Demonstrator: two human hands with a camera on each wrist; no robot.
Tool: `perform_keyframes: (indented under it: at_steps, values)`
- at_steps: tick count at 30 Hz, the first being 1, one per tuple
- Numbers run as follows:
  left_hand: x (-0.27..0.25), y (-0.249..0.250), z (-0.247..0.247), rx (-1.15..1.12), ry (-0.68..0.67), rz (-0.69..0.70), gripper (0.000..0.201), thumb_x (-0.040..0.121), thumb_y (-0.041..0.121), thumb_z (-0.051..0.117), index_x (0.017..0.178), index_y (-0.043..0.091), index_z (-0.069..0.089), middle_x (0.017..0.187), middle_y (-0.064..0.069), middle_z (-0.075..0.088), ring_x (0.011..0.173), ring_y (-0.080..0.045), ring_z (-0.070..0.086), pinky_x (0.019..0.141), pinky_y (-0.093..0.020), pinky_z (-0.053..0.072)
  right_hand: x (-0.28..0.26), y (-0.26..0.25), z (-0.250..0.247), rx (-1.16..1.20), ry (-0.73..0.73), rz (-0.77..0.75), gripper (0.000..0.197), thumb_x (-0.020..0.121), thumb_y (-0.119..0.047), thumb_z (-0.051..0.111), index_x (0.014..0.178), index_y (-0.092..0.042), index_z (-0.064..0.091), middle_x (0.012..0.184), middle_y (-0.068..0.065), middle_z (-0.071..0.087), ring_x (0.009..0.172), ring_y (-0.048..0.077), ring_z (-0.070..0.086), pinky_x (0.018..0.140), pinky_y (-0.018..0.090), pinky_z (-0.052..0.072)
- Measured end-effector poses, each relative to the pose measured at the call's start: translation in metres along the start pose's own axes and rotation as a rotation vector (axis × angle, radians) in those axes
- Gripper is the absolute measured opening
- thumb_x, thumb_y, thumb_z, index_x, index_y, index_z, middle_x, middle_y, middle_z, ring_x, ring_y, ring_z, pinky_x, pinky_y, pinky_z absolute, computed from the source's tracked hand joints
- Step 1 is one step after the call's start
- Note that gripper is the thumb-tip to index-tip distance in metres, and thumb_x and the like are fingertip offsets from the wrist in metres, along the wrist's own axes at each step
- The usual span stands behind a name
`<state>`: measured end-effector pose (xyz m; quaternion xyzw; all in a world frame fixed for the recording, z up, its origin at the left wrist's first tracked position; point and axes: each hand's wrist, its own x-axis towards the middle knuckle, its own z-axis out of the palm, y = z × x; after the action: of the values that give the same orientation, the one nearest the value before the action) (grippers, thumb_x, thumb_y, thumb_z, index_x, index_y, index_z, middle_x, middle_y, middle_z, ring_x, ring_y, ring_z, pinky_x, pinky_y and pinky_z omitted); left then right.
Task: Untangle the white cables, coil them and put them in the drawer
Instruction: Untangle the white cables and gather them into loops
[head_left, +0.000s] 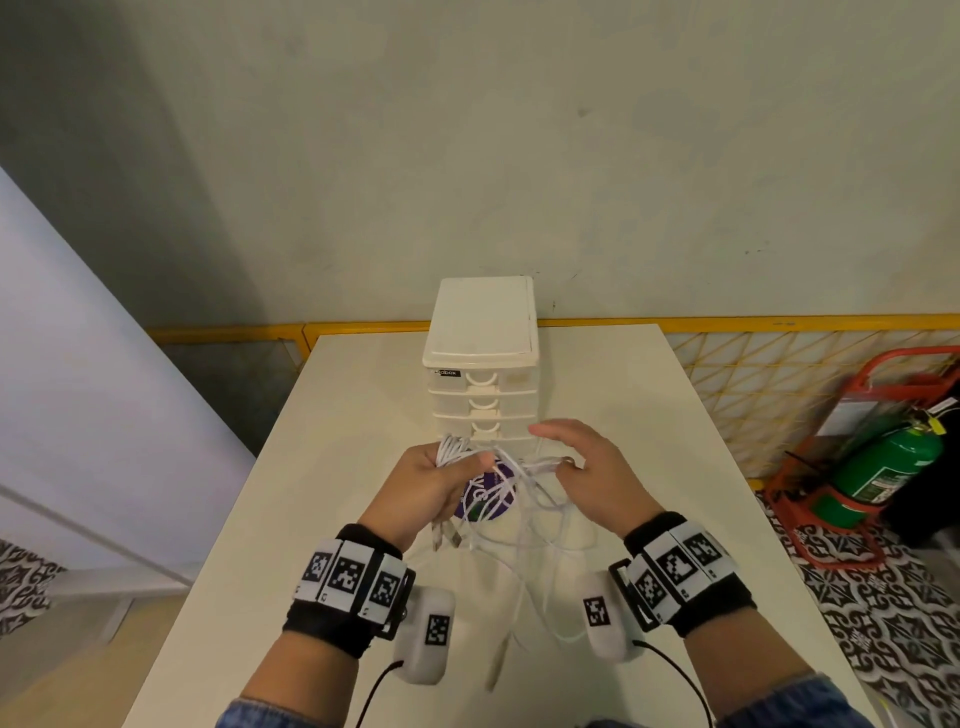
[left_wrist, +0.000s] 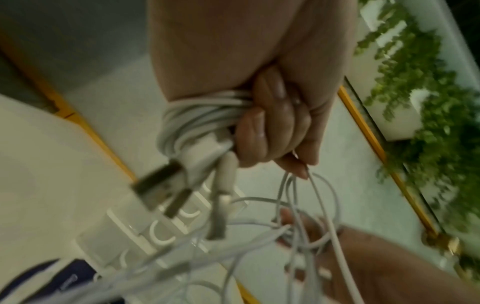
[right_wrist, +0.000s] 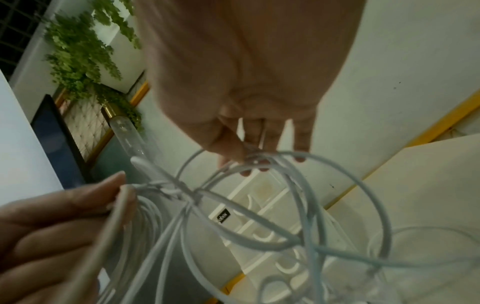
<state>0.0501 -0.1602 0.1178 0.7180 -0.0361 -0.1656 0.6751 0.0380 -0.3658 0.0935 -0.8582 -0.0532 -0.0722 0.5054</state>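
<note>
My left hand (head_left: 441, 480) grips a small coil of white cable (head_left: 453, 449) above the table, in front of the white drawer unit (head_left: 482, 364). In the left wrist view its fingers (left_wrist: 262, 133) curl round the coil (left_wrist: 200, 115), and USB plugs (left_wrist: 161, 191) stick out below. Tangled loose loops (head_left: 519, 540) run from the coil to my right hand (head_left: 576, 467) and hang down to the table. The right thumb and fingers (right_wrist: 233, 150) pinch a knot of strands (right_wrist: 253, 157). All the unit's drawers appear closed.
The white table (head_left: 649, 415) carries a purple round disc (head_left: 480, 501) under the cables. A yellow railing (head_left: 779, 323) runs behind the table. A green fire extinguisher (head_left: 883, 467) in a red stand sits on the floor at the right.
</note>
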Motion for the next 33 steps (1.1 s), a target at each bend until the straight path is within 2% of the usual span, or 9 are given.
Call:
perform_keyframes:
  at_steps: [3, 6, 10, 13, 18, 21, 23, 29, 33]
  values:
    - [0.001, 0.000, 0.002, 0.022, -0.006, 0.038, 0.048, 0.087, 0.018, 0.067, 0.046, 0.025, 0.043, 0.044, 0.001, 0.029, 0.039, -0.013, 0.021, 0.042, -0.022, 0.019, -0.003, -0.017, 0.002, 0.083, -0.105, -0.142, 0.038, 0.084, -0.012, 0.057, 0.120, -0.026, 0.059, 0.124, -0.014, 0.052, 0.115, -0.012, 0.044, 0.095, 0.003, 0.031]
    - [-0.002, 0.002, 0.003, -0.003, -0.016, 0.073, 0.041, 0.086, 0.018, 0.067, 0.049, 0.020, 0.050, 0.044, 0.001, 0.030, 0.040, -0.012, 0.022, 0.042, -0.023, 0.017, -0.004, -0.020, 0.012, 0.076, -0.107, -0.177, 0.022, 0.085, -0.029, 0.066, 0.106, -0.025, 0.069, 0.106, -0.007, 0.065, 0.100, 0.000, 0.058, 0.088, 0.015, 0.044]
    - [-0.004, 0.004, -0.008, 0.028, 0.099, 0.111, 0.036, 0.084, 0.022, 0.069, 0.074, -0.011, 0.059, 0.040, 0.002, 0.035, 0.036, -0.012, 0.028, 0.041, -0.025, 0.031, 0.000, -0.011, 0.009, 0.140, 0.069, -0.015, 0.018, 0.090, -0.027, 0.058, 0.086, -0.019, 0.074, 0.088, -0.003, 0.071, 0.086, 0.009, 0.064, 0.080, 0.021, 0.046]
    - [-0.004, 0.008, -0.009, 0.034, 0.157, 0.115, 0.031, 0.087, 0.016, 0.067, 0.056, 0.016, 0.067, 0.037, 0.003, 0.037, 0.034, -0.012, 0.030, 0.037, -0.024, 0.038, 0.004, -0.007, 0.006, 0.148, 0.125, 0.080, 0.022, 0.093, -0.023, 0.054, 0.079, -0.023, 0.071, 0.081, -0.008, 0.071, 0.078, 0.005, 0.065, 0.079, 0.020, 0.048]
    - [-0.005, 0.011, -0.005, 0.082, 0.135, 0.099, 0.032, 0.087, 0.017, 0.068, 0.055, 0.024, 0.064, 0.035, 0.009, 0.042, 0.032, -0.005, 0.036, 0.035, -0.020, 0.035, 0.007, -0.010, -0.004, 0.229, 0.212, 0.138, 0.029, 0.095, -0.023, 0.050, 0.083, -0.007, 0.071, 0.076, 0.001, 0.071, 0.065, 0.001, 0.063, 0.067, 0.014, 0.047]
    - [-0.004, 0.007, 0.006, 0.183, 0.085, 0.072, 0.008, 0.078, 0.023, 0.077, 0.082, 0.017, 0.073, 0.043, 0.012, 0.054, 0.038, -0.003, 0.049, 0.039, -0.023, 0.040, 0.006, -0.018, -0.003, 0.303, 0.171, 0.144, 0.029, 0.096, -0.022, 0.049, 0.085, -0.006, 0.070, 0.071, 0.002, 0.067, 0.056, 0.000, 0.058, 0.057, 0.013, 0.045]
    - [-0.001, 0.002, 0.013, 0.190, 0.093, 0.097, 0.024, 0.073, 0.022, 0.082, 0.091, 0.011, 0.073, 0.053, 0.015, 0.062, 0.048, 0.001, 0.057, 0.039, -0.019, 0.041, 0.005, -0.021, 0.003, 0.260, 0.113, 0.141, 0.027, 0.095, -0.025, 0.051, 0.086, -0.010, 0.071, 0.068, -0.003, 0.066, 0.057, 0.002, 0.058, 0.059, 0.016, 0.045]
    - [0.001, -0.001, 0.022, 0.177, 0.209, 0.143, 0.016, 0.075, 0.019, 0.080, 0.082, 0.007, 0.072, 0.072, -0.007, 0.072, 0.054, -0.005, 0.061, 0.038, -0.012, 0.040, 0.003, -0.024, 0.011, 0.354, 0.157, 0.116, 0.007, 0.083, -0.019, 0.069, 0.089, -0.016, 0.066, 0.069, 0.011, 0.065, 0.057, 0.015, 0.060, 0.057, 0.024, 0.050]
    - [0.004, 0.002, 0.016, 0.164, 0.211, 0.089, 0.020, 0.077, 0.020, 0.079, 0.086, 0.004, 0.071, 0.058, 0.007, 0.065, 0.047, -0.002, 0.058, 0.040, -0.017, 0.043, 0.006, -0.016, 0.009, 0.250, 0.173, 0.129, 0.022, 0.078, -0.029, 0.073, 0.089, -0.015, 0.061, 0.065, -0.001, 0.064, 0.056, 0.004, 0.057, 0.061, 0.020, 0.046]
